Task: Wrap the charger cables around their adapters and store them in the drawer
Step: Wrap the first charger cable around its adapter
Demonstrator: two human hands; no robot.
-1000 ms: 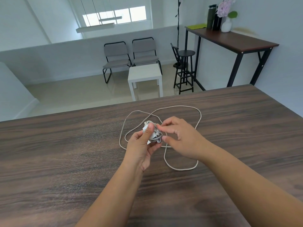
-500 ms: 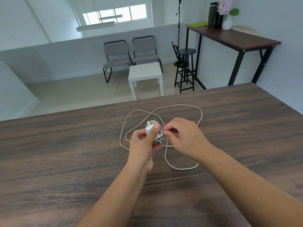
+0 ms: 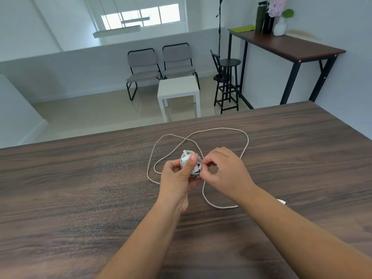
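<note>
My left hand grips a small white charger adapter with a few turns of cable round it, thumb pressed on its front. My right hand pinches the off-white cable right beside the adapter. The rest of the cable lies in loose loops on the dark wooden table, behind and under my hands. Its white plug end shows just past my right forearm. No drawer is in view.
The table's far edge runs across the middle of the view. Beyond it on the floor stand a white side table, two grey chairs, a black stool and a tall desk with bottles and a vase.
My right hand has shifted slightly, keeping its pinch on the cable at the adapter. My left hand holds the adapter at about the same spot. The loops on the table look nearly the same.
</note>
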